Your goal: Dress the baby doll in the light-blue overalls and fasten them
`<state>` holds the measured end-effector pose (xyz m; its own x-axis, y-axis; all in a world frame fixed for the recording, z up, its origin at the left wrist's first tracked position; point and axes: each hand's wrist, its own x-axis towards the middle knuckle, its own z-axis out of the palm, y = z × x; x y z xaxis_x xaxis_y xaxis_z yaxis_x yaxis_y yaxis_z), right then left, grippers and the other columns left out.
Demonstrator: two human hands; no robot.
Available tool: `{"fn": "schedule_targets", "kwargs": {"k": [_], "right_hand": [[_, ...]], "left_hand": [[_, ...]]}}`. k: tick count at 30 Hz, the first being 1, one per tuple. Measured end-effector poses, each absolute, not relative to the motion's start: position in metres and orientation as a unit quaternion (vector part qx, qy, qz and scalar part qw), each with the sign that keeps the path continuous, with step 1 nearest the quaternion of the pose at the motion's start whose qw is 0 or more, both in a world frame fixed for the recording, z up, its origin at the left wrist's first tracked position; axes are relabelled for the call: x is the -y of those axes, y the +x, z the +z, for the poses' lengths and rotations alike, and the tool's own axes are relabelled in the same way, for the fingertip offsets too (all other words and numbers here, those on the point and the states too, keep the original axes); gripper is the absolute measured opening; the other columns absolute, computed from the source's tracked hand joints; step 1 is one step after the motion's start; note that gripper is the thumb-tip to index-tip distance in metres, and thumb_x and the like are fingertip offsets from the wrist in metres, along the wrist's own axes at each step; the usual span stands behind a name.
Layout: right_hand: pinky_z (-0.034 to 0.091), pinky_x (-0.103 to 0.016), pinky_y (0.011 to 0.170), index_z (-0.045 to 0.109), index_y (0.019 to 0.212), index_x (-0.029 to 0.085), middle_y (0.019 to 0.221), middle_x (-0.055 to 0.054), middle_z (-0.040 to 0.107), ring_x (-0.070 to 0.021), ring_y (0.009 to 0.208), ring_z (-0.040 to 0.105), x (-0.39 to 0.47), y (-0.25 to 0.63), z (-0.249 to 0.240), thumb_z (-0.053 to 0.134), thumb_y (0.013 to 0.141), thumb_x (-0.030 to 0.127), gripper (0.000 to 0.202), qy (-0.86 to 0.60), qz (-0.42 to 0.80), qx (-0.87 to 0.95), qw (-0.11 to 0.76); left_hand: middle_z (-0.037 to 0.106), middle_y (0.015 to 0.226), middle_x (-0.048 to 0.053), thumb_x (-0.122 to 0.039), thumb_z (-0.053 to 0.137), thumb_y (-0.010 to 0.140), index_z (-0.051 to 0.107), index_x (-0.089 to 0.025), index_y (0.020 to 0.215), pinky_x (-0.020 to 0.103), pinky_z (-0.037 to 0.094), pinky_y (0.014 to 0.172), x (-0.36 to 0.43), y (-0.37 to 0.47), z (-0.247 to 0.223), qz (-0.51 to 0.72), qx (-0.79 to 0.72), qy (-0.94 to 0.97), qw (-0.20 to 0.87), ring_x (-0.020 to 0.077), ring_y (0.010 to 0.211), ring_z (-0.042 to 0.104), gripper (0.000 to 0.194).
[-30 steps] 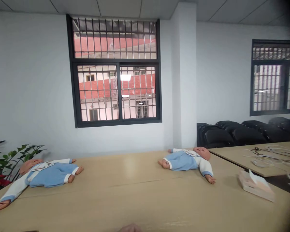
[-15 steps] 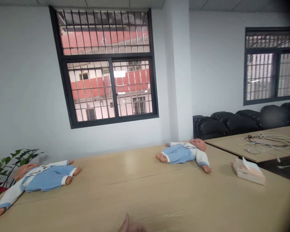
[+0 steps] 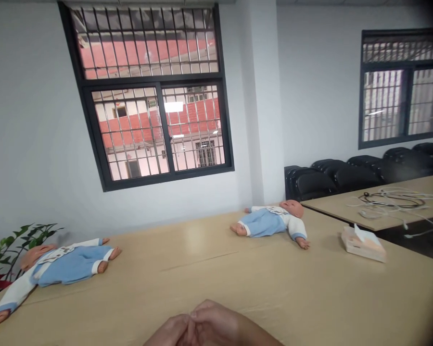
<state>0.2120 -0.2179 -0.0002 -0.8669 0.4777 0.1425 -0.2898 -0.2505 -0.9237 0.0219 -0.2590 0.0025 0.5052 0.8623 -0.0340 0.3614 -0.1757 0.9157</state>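
Both hands are down at the bottom center of the frame, fingertips touching. The left hand (image 3: 171, 330) comes up from the bottom edge and leans right. The right hand (image 3: 216, 319) comes in from the lower right, wrist and a bit of bare forearm showing, fingers bent in toward the left one. They're pressed against each other, but can't tell if anything's pinched in there since the lower part is cut off. They're over the near part of a wood-look table (image 3: 202, 283), well apart from everything on it.

Doll count: two, both on their backs in white tops and light blue pants, arms spread. The left doll (image 3: 70, 266) is at lower left, head to the left, feet to the right. The right doll (image 3: 263, 223) is right of center, flipped the other way, head to the right.

Also one tissue pack (image 3: 364, 246) on the right with a tissue poking out, a second table (image 3: 337, 206) behind it with tangled cables (image 3: 393, 202) (no way I'm counting those), a row of black chairs (image 3: 357, 178), too overlapped to count, and one leafy plant (image 3: 16, 245) at the left edge. Two barred windows (image 3: 162, 129) up top.
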Motion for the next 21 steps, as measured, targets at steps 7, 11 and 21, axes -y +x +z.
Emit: {"fn": "schedule_targets", "kwargs": {"k": [7,11,21], "right_hand": [[0.043,-0.025,0.056,0.071,0.074,0.008,0.074,-0.011,0.071,-0.0153,0.060,0.064,0.207,0.206,-0.029,0.054,0.090,0.069,0.065,-0.143,0.765,0.572,0.258],[0.039,-0.024,0.050,0.064,0.069,0.013,0.062,-0.004,0.065,-0.0133,0.050,0.059,0.202,0.206,-0.033,0.043,0.088,0.082,0.074,-0.160,0.785,0.540,0.258],[0.030,-0.024,0.045,0.065,0.075,0.014,0.045,0.007,0.036,-0.0104,0.036,0.038,0.191,0.216,-0.022,0.021,0.102,0.069,0.075,-0.272,0.712,0.541,0.356]], "left_hand": [[0.067,0.103,0.013,-0.095,0.015,0.082,0.067,-0.023,0.107,0.047,0.050,0.092,0.261,0.019,-0.017,0.289,-0.410,0.679,0.536,0.0298,0.097,0.060,0.092],[0.067,0.104,0.013,-0.093,0.028,0.083,0.066,-0.023,0.115,0.045,0.051,0.088,0.269,0.014,-0.008,0.265,-0.404,0.670,0.564,0.0292,0.094,0.063,0.086],[0.061,0.077,0.005,-0.087,0.006,0.090,0.056,-0.022,0.104,0.034,0.051,0.069,0.264,0.019,-0.022,0.284,-0.473,0.681,0.482,0.0193,0.068,0.056,0.083]]}}
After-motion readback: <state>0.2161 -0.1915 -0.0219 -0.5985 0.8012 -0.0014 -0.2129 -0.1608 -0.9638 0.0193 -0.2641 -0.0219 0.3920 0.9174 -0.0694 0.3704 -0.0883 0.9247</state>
